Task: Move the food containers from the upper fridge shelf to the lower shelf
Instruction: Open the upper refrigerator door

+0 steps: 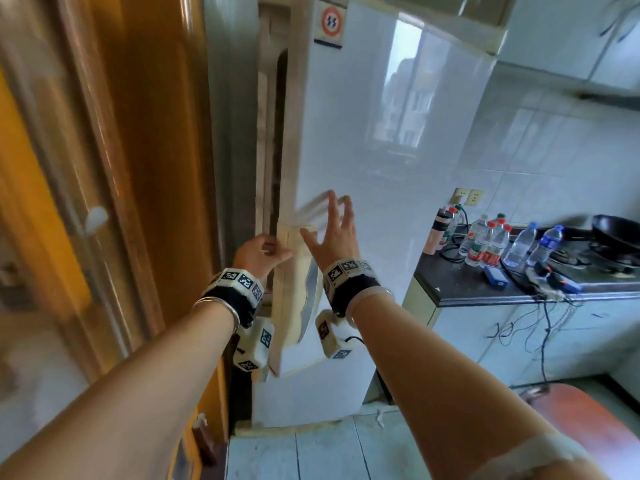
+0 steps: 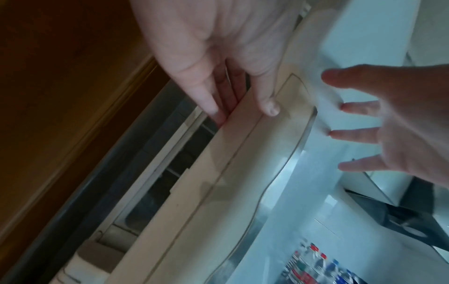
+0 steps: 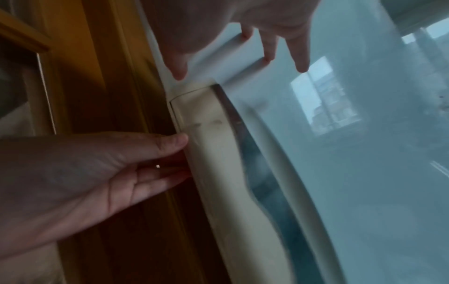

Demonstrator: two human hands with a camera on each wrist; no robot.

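Note:
The white fridge door [image 1: 381,150] stands barely ajar, with a dark gap [image 1: 281,133] along its left edge. My left hand [image 1: 263,251] pinches the cream door handle [image 1: 298,289]: its fingers reach behind the handle's edge [image 2: 230,163] and the thumb [image 2: 269,107] lies on the front. My right hand [image 1: 332,230] is open with spread fingers [image 3: 301,57], their tips at the door's glossy front just above the handle [image 3: 218,153]. No food containers or shelves show in any view.
A wooden door [image 1: 104,168] stands close on the left of the fridge. To the right, a dark counter [image 1: 467,289] holds several water bottles [image 1: 491,244], a black pan [image 1: 616,233] and cables. A red stool [image 1: 588,427] stands at the lower right.

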